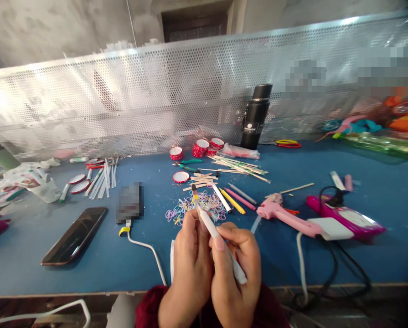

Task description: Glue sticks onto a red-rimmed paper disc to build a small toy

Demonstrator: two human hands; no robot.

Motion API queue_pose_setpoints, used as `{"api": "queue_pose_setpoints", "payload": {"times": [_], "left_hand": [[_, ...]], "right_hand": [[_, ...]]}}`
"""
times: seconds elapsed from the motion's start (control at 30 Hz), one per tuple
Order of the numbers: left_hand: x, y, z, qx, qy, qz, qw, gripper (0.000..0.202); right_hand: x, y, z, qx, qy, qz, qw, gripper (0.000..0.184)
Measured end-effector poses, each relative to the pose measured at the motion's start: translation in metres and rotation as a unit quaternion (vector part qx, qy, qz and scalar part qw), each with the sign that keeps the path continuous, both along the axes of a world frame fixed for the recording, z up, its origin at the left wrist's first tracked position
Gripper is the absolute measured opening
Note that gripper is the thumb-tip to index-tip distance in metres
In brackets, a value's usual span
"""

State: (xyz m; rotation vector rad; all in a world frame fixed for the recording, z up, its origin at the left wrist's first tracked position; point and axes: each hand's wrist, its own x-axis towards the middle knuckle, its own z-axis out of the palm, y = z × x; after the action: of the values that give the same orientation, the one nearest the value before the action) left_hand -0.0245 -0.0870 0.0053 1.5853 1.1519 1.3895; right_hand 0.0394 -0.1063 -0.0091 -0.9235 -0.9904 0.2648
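Note:
My left hand (189, 264) and my right hand (236, 269) are pressed together low in the middle, both closed round a white pen-like stick (209, 223). The stick slants up to the left and a dark wrapped tip shows above my fingers. Its lower end pokes out under my right palm. Just beyond my hands lies a heap of small coloured rubber bands (197, 206) on the blue table (36, 241). Dark red sleeves cover both wrists.
A pink glue gun (286, 215) and a magenta one (343, 216) lie to the right with cables. Coloured pens (236, 199), wooden sticks (238, 165), red tape rolls (200, 147), a black flask (256, 116), a phone (75, 234) and a perforated metal screen (156, 100) surround them.

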Motion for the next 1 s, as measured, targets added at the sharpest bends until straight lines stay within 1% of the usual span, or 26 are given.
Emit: {"api": "queue_pose_setpoints", "payload": {"times": [0.2,0.33,0.43,0.6,0.73,0.9,1.0], "left_hand": [[0.0011,0.0011,0.0,0.0,-0.022,-0.024,0.999,0.03],[0.0003,0.0014,-0.0025,0.001,0.007,0.001,1.0,0.026],[0.0,0.0019,-0.0027,-0.001,0.015,0.02,1.0,0.022],[0.0002,-0.0002,0.003,-0.008,-0.006,-0.015,1.0,0.03],[-0.0001,0.0,-0.0001,-0.003,0.003,0.007,1.0,0.02],[0.0008,0.0022,-0.0037,0.011,0.003,-0.015,1.0,0.024],[0.001,0.0021,-0.0027,0.018,0.004,-0.011,1.0,0.025]], "right_hand": [[-0.0004,0.0008,0.0016,-0.014,0.009,-0.021,1.0,0.009],[0.0003,-0.0002,0.0004,-0.002,-0.004,-0.007,1.0,0.009],[-0.0002,0.0002,0.0007,-0.007,-0.009,-0.004,1.0,0.008],[-0.0009,0.0015,0.0013,-0.016,0.016,-0.02,1.0,0.008],[-0.0004,0.002,0.0,-0.012,0.003,-0.004,1.0,0.008],[-0.0009,0.0012,0.0009,-0.021,0.022,-0.018,0.999,0.008],[-0.0007,0.0001,0.0021,-0.014,0.019,-0.014,1.0,0.008]]}}
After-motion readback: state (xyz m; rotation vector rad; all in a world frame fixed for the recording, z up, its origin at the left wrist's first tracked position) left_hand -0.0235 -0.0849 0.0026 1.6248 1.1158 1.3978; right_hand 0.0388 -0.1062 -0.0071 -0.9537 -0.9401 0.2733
